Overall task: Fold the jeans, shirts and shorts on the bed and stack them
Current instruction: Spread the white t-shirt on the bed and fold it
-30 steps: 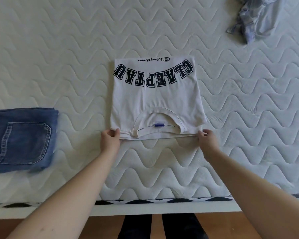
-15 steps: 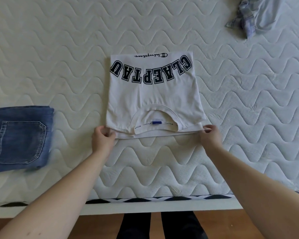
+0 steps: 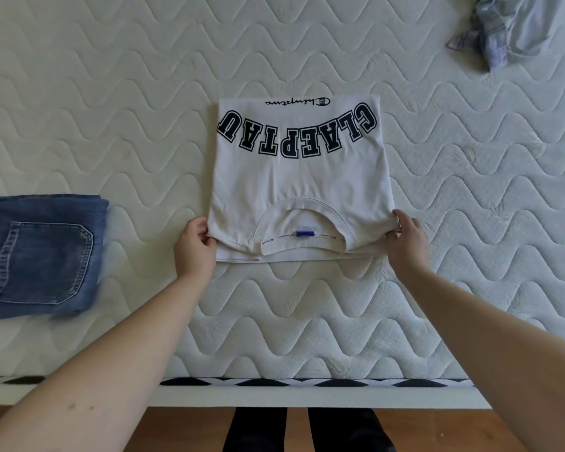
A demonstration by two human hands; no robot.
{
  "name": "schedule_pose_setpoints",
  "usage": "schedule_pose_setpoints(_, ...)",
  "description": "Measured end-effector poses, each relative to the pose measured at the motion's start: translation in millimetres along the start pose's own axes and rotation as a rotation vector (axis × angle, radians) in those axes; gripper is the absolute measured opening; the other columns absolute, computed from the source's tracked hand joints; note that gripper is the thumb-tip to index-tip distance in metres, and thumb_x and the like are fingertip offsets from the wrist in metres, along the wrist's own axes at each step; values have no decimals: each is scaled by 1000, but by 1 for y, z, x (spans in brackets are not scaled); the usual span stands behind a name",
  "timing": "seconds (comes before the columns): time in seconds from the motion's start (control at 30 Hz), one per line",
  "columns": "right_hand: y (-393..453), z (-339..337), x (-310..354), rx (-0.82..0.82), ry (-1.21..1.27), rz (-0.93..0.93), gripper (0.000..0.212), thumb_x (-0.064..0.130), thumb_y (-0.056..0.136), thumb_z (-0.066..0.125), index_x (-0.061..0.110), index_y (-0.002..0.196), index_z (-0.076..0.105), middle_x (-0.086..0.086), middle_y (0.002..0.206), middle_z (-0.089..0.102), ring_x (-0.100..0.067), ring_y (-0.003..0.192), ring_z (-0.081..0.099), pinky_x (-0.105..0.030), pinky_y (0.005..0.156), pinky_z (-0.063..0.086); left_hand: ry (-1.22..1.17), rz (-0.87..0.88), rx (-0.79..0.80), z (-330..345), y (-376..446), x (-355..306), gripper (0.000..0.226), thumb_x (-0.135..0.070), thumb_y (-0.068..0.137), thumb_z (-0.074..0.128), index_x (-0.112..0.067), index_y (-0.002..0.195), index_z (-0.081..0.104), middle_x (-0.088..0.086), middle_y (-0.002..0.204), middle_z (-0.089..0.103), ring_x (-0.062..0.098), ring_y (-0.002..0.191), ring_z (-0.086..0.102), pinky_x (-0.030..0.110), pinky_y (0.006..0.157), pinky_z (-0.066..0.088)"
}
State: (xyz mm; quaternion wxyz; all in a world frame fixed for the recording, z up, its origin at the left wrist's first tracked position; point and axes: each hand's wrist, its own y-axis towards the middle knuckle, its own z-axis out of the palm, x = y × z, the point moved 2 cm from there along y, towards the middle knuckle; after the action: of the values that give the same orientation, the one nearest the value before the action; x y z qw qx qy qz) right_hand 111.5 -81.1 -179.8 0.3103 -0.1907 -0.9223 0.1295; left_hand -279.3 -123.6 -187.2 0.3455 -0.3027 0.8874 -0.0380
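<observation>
A white T-shirt (image 3: pixel 299 181) with black block letters lies folded into a rectangle in the middle of the bed, its collar towards me. My left hand (image 3: pixel 193 246) pinches its near left corner. My right hand (image 3: pixel 406 240) pinches its near right corner. The near edge of the shirt is lifted slightly off the mattress. Folded blue jeans (image 3: pixel 40 256) lie at the left edge of the view, a back pocket facing up.
The white quilted mattress (image 3: pixel 307 314) fills most of the view; its near edge runs along a black-and-white patterned strip (image 3: pixel 274 382). A crumpled light blue garment (image 3: pixel 516 27) lies at the far right corner. Wooden floor and my dark trouser legs show below.
Both hands have moved a little further up the shirt's near corners and raised its near edge. The shirt itself stays in place.
</observation>
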Motion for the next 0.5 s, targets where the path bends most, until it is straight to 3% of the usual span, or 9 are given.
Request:
schedule_pose_setpoints(0.17,5,0,6,-55,-43,-18,52,-2,87,40,11,136,54,-12,125,57,-32,114,52,-34,94,38,73,-43,-69,4,7,-10,31,0,86,56,-6,114,67,13,109,71,31,101,64,31,83,44)
schedule_pose_setpoints(0.27,7,-2,9,-92,-22,10,45,1,85,46,12,125,64,-9,110,66,-29,105,58,-29,85,43,60,-24,-132,4,6,-21,26,-1,90,53,-5,109,70,15,104,72,33,98,64,21,74,35)
schedule_pose_setpoints(0.37,6,-3,14,-106,134,70,36,2,83,43,21,95,72,9,73,64,-20,78,61,-10,57,37,-77,-77,-121,5,1,-29,23,-7,93,53,-9,108,70,10,102,72,25,94,63,18,73,36)
schedule_pose_setpoints(0.43,2,-1,19,-97,325,185,39,3,87,42,30,85,69,11,71,66,-14,75,66,-11,59,44,-228,-194,-79,10,-4,-29,21,-13,96,52,-10,110,68,7,102,70,22,93,62,26,76,44)
schedule_pose_setpoints(0.5,-3,2,21,-98,552,288,40,2,91,42,30,84,69,9,76,70,-14,77,71,-19,63,53,-486,-326,-64,16,-11,-26,18,-11,96,54,-8,110,65,6,101,68,21,94,63,24,75,50)
